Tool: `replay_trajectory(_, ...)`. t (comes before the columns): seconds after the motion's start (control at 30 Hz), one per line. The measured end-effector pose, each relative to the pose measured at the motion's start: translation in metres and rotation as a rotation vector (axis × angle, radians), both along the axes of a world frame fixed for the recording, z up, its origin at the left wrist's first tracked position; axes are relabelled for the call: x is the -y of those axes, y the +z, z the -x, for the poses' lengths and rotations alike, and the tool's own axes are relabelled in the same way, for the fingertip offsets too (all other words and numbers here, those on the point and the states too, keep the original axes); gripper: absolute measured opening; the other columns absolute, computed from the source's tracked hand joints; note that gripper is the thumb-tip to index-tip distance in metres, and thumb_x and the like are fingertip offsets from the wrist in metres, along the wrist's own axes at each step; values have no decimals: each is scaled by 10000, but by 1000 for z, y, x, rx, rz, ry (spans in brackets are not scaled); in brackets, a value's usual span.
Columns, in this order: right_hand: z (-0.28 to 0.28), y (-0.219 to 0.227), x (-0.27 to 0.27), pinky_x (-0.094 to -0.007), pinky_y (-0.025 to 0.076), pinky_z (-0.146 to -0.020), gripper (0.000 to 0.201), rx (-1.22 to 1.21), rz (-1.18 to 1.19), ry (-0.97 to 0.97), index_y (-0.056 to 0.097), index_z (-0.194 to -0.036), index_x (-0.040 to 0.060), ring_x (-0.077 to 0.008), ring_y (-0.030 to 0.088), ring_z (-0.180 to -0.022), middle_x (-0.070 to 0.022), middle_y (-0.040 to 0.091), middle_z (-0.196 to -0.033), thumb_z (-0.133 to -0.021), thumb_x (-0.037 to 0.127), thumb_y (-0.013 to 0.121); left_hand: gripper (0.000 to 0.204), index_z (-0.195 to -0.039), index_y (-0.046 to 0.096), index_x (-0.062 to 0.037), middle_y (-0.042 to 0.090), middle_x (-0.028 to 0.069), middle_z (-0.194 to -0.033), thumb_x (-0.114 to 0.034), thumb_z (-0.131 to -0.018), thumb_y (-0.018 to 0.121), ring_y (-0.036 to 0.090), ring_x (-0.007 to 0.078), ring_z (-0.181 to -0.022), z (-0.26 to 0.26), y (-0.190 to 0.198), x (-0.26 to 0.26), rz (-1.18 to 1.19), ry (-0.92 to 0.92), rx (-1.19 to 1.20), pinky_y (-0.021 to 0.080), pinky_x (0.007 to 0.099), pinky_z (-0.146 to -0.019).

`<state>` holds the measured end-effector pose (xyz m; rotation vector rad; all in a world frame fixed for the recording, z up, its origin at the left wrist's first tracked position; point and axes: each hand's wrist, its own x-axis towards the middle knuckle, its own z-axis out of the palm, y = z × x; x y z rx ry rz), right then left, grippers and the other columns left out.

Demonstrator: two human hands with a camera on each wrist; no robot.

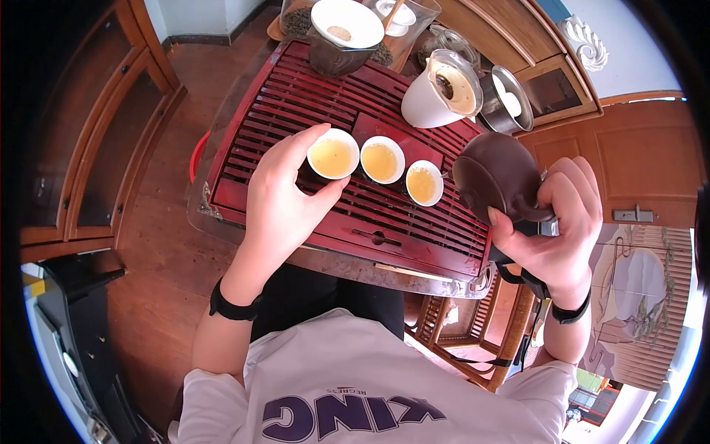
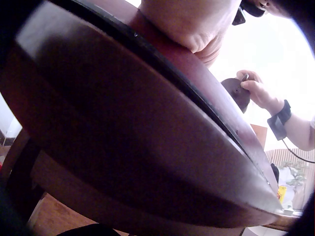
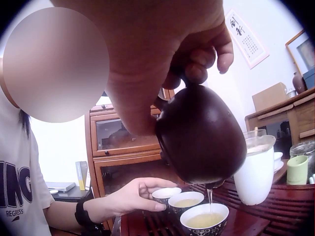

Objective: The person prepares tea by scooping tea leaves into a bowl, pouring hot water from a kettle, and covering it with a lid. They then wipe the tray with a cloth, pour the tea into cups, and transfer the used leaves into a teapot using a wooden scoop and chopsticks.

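Note:
My right hand (image 1: 563, 226) grips a dark brown teapot (image 1: 492, 172) by its handle, tilted over the tea tray (image 1: 296, 214). A thin stream of tea (image 3: 210, 197) runs from its spout into the nearest small cup (image 3: 204, 220) in the right wrist view. Three white-lined teacups with dark patterned outsides stand in a row, each holding pale yellow tea. The thumb and a finger of my left hand (image 1: 277, 196) pinch the leftmost teacup (image 1: 333, 155) from both sides. Between it and the cup under the spout stands the middle teacup (image 1: 382, 160).
At the tray's far side stand a white pitcher with a strainer (image 1: 433, 107) and a dark vessel topped by a white bowl (image 1: 344, 26). A metal bowl (image 1: 506, 101) with white cups sits beyond. Wooden cabinets (image 1: 111, 126) stand left and behind.

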<state>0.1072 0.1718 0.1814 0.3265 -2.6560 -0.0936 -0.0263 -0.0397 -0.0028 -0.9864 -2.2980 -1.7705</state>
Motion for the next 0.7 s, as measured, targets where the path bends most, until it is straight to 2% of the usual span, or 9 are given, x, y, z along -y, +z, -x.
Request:
replay_trajectory(0.13, 0, -1, 0, -352, 347, -526, 399, -1, 2, -1, 436, -643, 94, -246, 400, -595, -49, 433, -640, -547, 154, 818, 569, -1266, 603, -14, 670, 130, -1206, 10, -733, 802, 650, 216, -1117, 0, 0, 0, 9, 5, -13, 510, 343, -974)
replay_trajectory(0.2, 0, -1, 0, -352, 348, -527, 399, 0, 2, -5, 437, -645, 94, -246, 401, -596, -50, 433, -641, -547, 155, 819, 571, -1232, 610, -41, 683, 137, -1126, -34, -699, 818, 665, 294, -1024, 1, -2, -2, -48, 24, -59, 534, 382, -888)
replay_trajectory(0.53, 0, -1, 0, -355, 350, -530, 399, 5, -8, -13, 440, -646, 94, -252, 401, -598, -50, 433, -644, -546, 162, 820, 567, -1227, 612, -44, 685, 131, -1115, -31, -697, 815, 667, 285, -1014, 1, 1, -2, -49, 20, -51, 535, 377, -879)
replay_trajectory(0.6, 0, -1, -1, -355, 350, -530, 400, 7, -9, -15, 440, -646, 94, -252, 401, -598, -50, 433, -644, -545, 163, 820, 573, -1273, 603, -19, 670, 130, -1204, 12, -735, 798, 650, 217, -1115, 0, 3, 1, 4, -10, 16, 509, 345, -973)
replay_trajectory(0.63, 0, -1, -1, -355, 351, -531, 400, 8, -9, -15, 440, -645, 94, -252, 403, -598, -50, 434, -645, -543, 163, 820, 573, -1273, 603, -19, 670, 130, -1204, 12, -735, 798, 650, 217, -1115, 0, 2, 0, 4, -10, 17, 509, 345, -973)
replay_trajectory(0.7, 0, -1, -1, -355, 352, -531, 399, 9, -9, -15, 440, -644, 95, -252, 405, -598, -50, 434, -646, -542, 162, 820, 571, -1227, 612, -41, 685, 133, -1116, -29, -694, 815, 666, 289, -1018, 1, -1, -3, -58, 18, -53, 534, 380, -884)
